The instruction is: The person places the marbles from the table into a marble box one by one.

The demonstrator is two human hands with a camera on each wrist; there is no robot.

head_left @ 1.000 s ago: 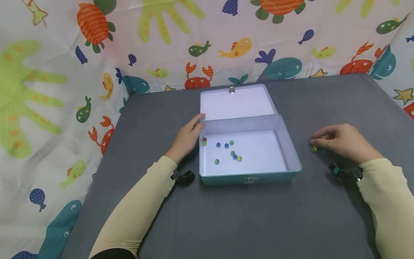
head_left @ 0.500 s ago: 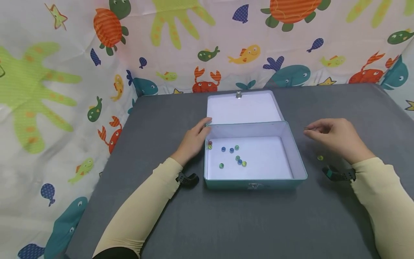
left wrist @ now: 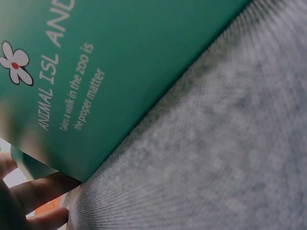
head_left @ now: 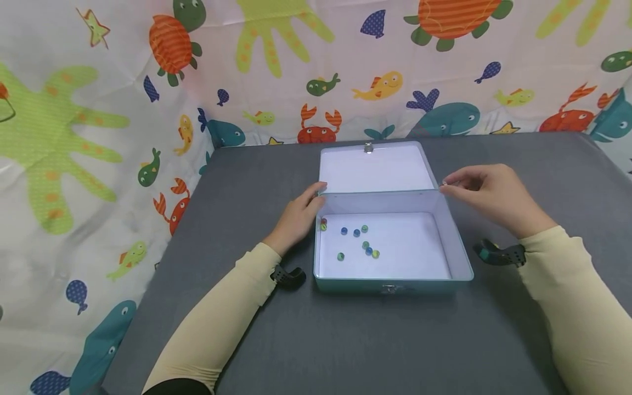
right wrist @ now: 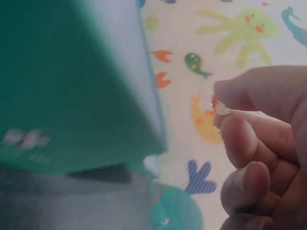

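An open tin box, teal outside and white inside, stands on the grey table with its lid laid back. Several blue, green and yellow marbles and a reddish one lie on its floor, mostly toward the left. My left hand holds the box's back left corner, thumb at the rim and fingers round behind. In the left wrist view, the printed side wall fills the upper left. Beside the back right corner, my right hand pinches a small clear marble with red and pale streaks between thumb and fingertip.
Grey cloth covers the table. A curtain printed with sea animals hangs behind and along the left. The box's metal clasp faces the front, and a catch sits on the lid's far edge.
My right hand has lifted off the table with the marble and moved left to the box's right edge. A yellow-green marble stayed behind on the table. The left hand keeps its place.
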